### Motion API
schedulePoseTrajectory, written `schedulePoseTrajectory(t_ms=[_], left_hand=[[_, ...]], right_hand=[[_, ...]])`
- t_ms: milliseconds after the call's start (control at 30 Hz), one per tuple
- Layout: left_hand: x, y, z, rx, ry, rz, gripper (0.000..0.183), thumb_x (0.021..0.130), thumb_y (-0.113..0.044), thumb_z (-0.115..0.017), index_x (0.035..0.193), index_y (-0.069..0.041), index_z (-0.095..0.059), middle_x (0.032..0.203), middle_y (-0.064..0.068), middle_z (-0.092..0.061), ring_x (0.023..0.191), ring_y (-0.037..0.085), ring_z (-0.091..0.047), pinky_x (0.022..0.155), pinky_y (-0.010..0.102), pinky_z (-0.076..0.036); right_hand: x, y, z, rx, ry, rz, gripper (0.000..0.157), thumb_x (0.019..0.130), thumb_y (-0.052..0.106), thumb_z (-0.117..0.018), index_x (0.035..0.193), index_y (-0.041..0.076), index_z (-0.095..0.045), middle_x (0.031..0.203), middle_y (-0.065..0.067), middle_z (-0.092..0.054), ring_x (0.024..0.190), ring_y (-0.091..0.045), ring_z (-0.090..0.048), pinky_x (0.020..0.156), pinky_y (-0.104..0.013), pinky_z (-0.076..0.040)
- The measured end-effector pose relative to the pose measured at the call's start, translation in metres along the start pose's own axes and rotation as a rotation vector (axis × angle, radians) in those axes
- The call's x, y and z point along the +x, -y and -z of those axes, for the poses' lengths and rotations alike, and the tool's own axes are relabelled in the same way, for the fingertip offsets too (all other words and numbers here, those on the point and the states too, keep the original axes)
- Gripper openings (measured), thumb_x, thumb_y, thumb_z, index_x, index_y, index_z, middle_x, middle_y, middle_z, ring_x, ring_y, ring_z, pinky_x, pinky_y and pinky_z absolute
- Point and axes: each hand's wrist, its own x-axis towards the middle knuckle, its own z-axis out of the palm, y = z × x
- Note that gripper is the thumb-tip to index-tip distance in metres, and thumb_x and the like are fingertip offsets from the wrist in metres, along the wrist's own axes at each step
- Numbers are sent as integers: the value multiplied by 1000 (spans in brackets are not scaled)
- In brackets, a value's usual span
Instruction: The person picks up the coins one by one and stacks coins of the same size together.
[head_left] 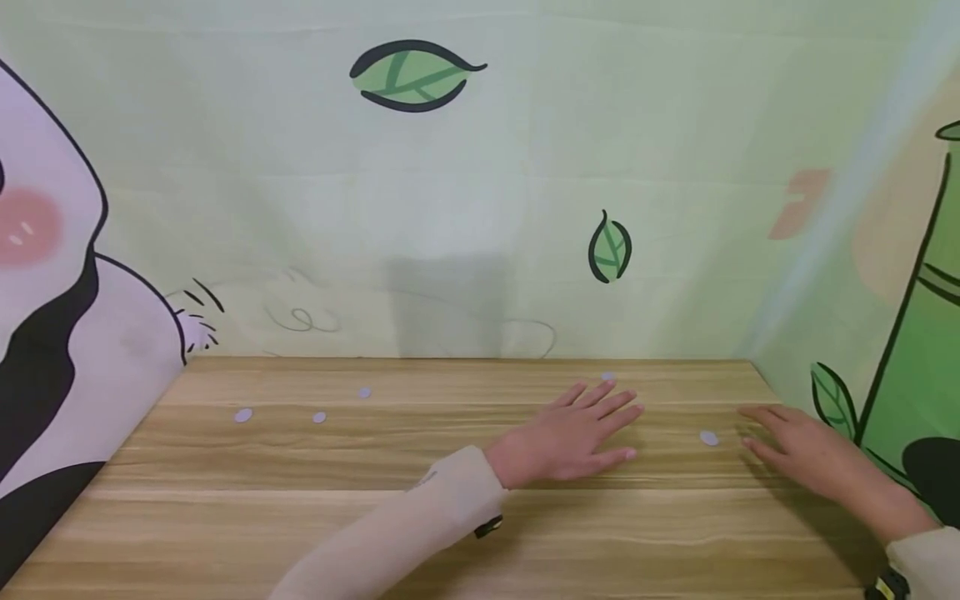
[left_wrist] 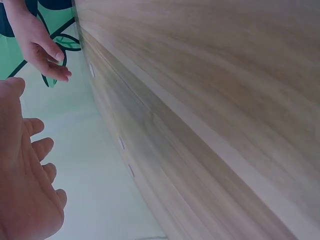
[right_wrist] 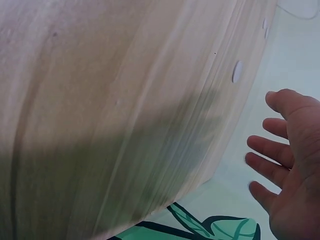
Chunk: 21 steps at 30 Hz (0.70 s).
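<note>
Left part of the tabletop (head_left: 247,525): leftmost disc (head_left: 243,415), second disc (head_left: 319,417) and third disc (head_left: 364,392), pale and flat, toward the far edge. Right of centre, left hand (head_left: 570,437) reached across, fingers spread and nearly straight, grasping nothing. Far disc (head_left: 608,377) sat just beyond its fingertips, close to the far edge. Next, between the hands, gap disc (head_left: 708,437): round, so no real long axis; left of the right fingertips, right of the left ones, right hand nearer. Right hand (head_left: 813,454) came in over the right edge, fingers loosely extended, nothing held. Contact with the wood: could not tell for either hand. Margins were tight at the far and right edges; more room ran nearside, near edge out of frame.
</note>
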Motion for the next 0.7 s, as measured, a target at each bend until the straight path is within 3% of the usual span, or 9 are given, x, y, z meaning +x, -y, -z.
schedulePoseTrajectory(t_ms=[267,700], left_hand=[[9,-5,-1,-29,1,-2,70,105,-65,-13,164,-28,-16,170,-8,-10,156,15,2,125,43,-8],[44,-11,-14,-81,63,33,67,104,-66,-17,163,-34,-16,168,-14,-15,156,12,-4,125,39,-8]], right_hand=[[0,2,-1,-52,5,32,52,98,31,-66,140,1,-57,139,-29,-56,130,-51,-48,103,-74,-29],[3,4,-8,-41,3,51,52,98,32,-67,140,2,-58,140,-28,-56,132,-51,-45,105,-73,-27]])
